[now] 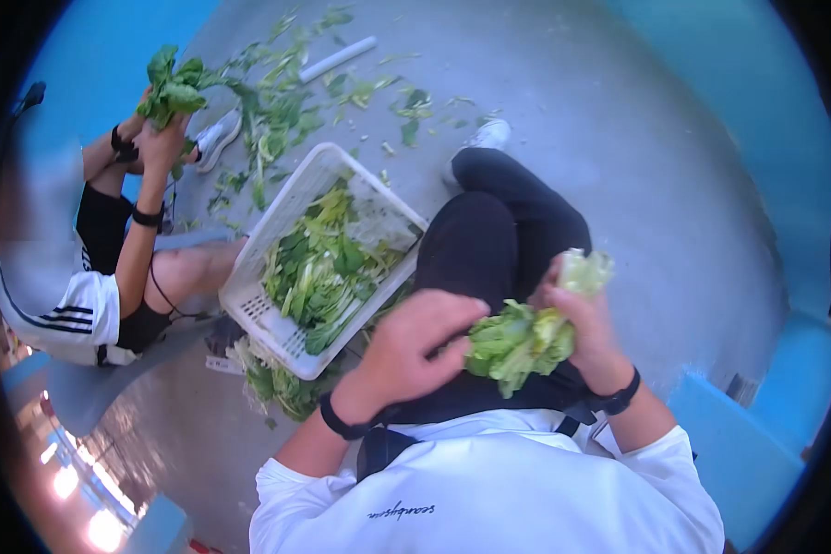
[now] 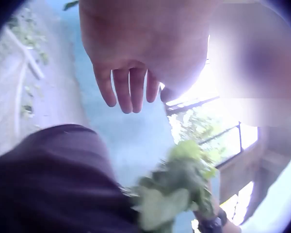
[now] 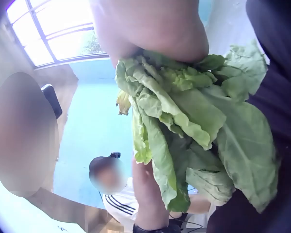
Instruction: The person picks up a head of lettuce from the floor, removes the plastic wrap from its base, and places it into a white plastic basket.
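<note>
My right hand (image 1: 586, 323) grips a head of leafy greens (image 1: 522, 346) by its pale stem end, with the leaves hanging toward the left above my lap. My left hand (image 1: 420, 346) is just left of the leaves, holding nothing. In the left wrist view, the fingers of my left hand (image 2: 136, 43) are extended and the greens (image 2: 169, 194) show below. The right wrist view shows my right hand (image 3: 155, 29) around the greens (image 3: 184, 116), its fingertips hidden behind the leaves.
A white crate (image 1: 249, 268) holding leafy greens stands left of my legs, with more greens (image 1: 282, 388) beside it. Loose leaves (image 1: 282, 111) and a white tube (image 1: 338, 59) lie on the floor. Another person (image 1: 51, 305) sits at the left, holding greens (image 1: 171, 88).
</note>
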A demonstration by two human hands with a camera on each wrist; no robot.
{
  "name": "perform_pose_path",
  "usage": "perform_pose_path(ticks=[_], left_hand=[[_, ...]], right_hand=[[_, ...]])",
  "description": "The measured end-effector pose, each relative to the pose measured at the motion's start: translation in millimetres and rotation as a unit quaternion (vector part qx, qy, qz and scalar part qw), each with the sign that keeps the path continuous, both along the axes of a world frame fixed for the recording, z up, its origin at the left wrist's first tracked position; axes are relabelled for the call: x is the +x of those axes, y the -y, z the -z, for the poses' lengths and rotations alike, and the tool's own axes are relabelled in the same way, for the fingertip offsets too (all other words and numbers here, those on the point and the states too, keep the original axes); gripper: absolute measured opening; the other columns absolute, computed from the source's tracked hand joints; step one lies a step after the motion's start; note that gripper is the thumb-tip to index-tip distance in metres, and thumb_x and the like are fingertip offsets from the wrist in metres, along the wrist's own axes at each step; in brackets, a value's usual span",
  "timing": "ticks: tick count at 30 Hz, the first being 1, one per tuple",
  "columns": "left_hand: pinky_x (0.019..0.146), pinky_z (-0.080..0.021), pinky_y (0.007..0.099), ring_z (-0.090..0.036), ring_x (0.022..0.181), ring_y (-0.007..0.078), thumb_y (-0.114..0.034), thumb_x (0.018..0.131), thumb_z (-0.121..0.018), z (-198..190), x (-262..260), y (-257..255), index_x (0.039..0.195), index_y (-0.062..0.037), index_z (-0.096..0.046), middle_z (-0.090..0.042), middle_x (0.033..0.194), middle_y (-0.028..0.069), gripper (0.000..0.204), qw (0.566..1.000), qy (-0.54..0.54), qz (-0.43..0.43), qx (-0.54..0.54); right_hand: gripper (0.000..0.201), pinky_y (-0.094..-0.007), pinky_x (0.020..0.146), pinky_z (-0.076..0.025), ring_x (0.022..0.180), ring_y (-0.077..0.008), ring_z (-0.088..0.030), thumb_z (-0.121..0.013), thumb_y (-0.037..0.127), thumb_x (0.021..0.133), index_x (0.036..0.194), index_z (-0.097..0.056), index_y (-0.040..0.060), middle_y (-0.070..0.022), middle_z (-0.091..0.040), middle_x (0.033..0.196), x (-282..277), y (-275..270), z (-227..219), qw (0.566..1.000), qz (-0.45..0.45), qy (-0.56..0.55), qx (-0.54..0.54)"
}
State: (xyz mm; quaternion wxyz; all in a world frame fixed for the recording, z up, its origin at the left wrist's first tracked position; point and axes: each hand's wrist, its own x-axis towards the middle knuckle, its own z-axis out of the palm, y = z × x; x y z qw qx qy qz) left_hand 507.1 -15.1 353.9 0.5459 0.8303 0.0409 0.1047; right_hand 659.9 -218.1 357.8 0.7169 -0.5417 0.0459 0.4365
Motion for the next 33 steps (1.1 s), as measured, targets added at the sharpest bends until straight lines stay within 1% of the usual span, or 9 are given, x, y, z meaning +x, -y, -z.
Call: perform_pose_path(ticks=[3, 5, 9, 12, 18, 21, 27, 30, 33], left_hand=[[0.092, -0.052, 0.0355, -0.066, 0.104, 0.0236, -0.01, 0.09, -0.064, 80.5, -17.5, -40.7, 0.124, -0.0032, -0.062, -0.069, 0.112, 0.0147, 0.035, 0.951, -0.158, -0.181, -0.194], [0.094, -0.05, 0.0321, -0.066, 0.103, 0.0194, -0.015, 0.094, -0.061, 166.4, -49.4, -74.0, 0.126, -0.0017, -0.06, -0.07, 0.109, 0.0142, 0.034, 0.901, -0.272, -0.255, -0.221], [0.099, -0.049, 0.0362, -0.064, 0.113, 0.0297, -0.025, 0.092, -0.063, 313.3, -148.6, -107.3, 0.132, -0.001, -0.058, -0.067, 0.118, 0.0222, 0.046, 0.849, -0.493, -0.186, -0.053], [0.102, -0.047, 0.0409, -0.061, 0.119, 0.0372, -0.027, 0.089, -0.064, 369.3, -188.3, -107.7, 0.132, -0.0023, -0.06, -0.064, 0.124, 0.0258, 0.05, 0.796, -0.592, -0.121, 0.033], [0.109, -0.042, 0.0424, -0.055, 0.124, 0.0418, -0.024, 0.087, -0.06, 421.0, -208.8, -102.5, 0.133, -0.0087, -0.061, -0.058, 0.133, 0.0261, 0.048, 0.774, -0.63, -0.059, 0.009], [0.111, -0.04, 0.0424, -0.05, 0.13, 0.042, -0.025, 0.09, -0.057, 391.6, -167.5, -102.7, 0.135, -0.0108, -0.06, -0.047, 0.145, 0.0256, 0.047, 0.752, -0.655, -0.05, 0.062], [0.118, -0.031, 0.0417, -0.037, 0.142, 0.039, -0.028, 0.091, -0.054, 436.4, -161.8, -124.4, 0.143, -0.0116, -0.053, -0.038, 0.153, 0.0226, 0.054, 0.699, -0.71, 0.091, -0.02], [0.116, -0.034, 0.0416, -0.043, 0.137, 0.0393, -0.027, 0.091, -0.052, 462.3, -202.3, -101.9, 0.142, -0.0041, -0.052, -0.041, 0.151, 0.0235, 0.056, 0.76, -0.648, 0.017, 0.036], [0.113, -0.037, 0.0415, -0.049, 0.133, 0.0393, -0.023, 0.09, -0.053, 435.1, -200.6, -100.8, 0.139, 0.0021, -0.051, -0.046, 0.147, 0.0246, 0.055, 0.766, -0.643, -0.025, 0.018]], right_hand=[[0.035, -0.032, 0.072, -0.05, 0.076, -0.0159, -0.06, -0.074, 0.014, 0.085, 0.11, -0.052, 0.0063, -0.0035, -0.059, 0.084, 9.9, -1.1, 2.7, 0.999, -0.008, 0.003, 0.032], [0.037, -0.0323, 0.069, -0.047, 0.072, -0.0156, -0.056, -0.075, 0.018, 0.084, 0.109, -0.05, 0.0078, -0.0023, -0.055, 0.08, 19.7, -5.4, 4.2, 0.999, -0.024, 0.002, 0.044], [0.044, -0.0304, 0.067, -0.041, 0.067, -0.0124, -0.048, -0.078, 0.03, 0.082, 0.107, -0.047, 0.0116, 0.0017, -0.049, 0.076, 35.6, -18.6, 3.1, 0.998, -0.049, 0.027, 0.005], [0.047, -0.0278, 0.068, -0.039, 0.064, -0.0079, -0.044, -0.078, 0.039, 0.082, 0.107, -0.045, 0.0149, 0.0058, -0.046, 0.076, 49.5, -20.3, 2.5, 0.995, -0.067, 0.058, -0.041], [0.049, -0.0272, 0.069, -0.039, 0.064, -0.0075, -0.042, -0.077, 0.041, 0.083, 0.108, -0.043, 0.0146, 0.0059, -0.045, 0.076, 68.1, -31.8, 10.5, 0.994, -0.038, 0.058, -0.079], [0.049, -0.0296, 0.067, -0.041, 0.065, -0.0116, -0.049, -0.082, 0.034, 0.079, 0.106, -0.047, 0.013, 0.0021, -0.053, 0.076, 73.7, -36.0, 19.8, 0.996, -0.005, 0.034, -0.081], [0.049, -0.0289, 0.069, -0.041, 0.067, -0.011, -0.049, -0.081, 0.035, 0.079, 0.107, -0.046, 0.013, 0.0028, -0.052, 0.077, 83.6, -46.6, 30.3, 0.994, -0.037, 0.04, -0.092], [0.049, -0.0286, 0.068, -0.039, 0.066, -0.0096, -0.045, -0.078, 0.038, 0.08, 0.108, -0.045, 0.0136, 0.0043, -0.048, 0.075, 81.6, -52.1, 27.7, 0.991, -0.049, 0.047, -0.116], [0.049, -0.0291, 0.069, -0.041, 0.07, -0.0115, -0.049, -0.079, 0.035, 0.08, 0.109, -0.046, 0.0127, 0.0027, -0.05, 0.077, 77.2, -51.7, 21.3, 0.992, -0.032, 0.032, -0.121]])
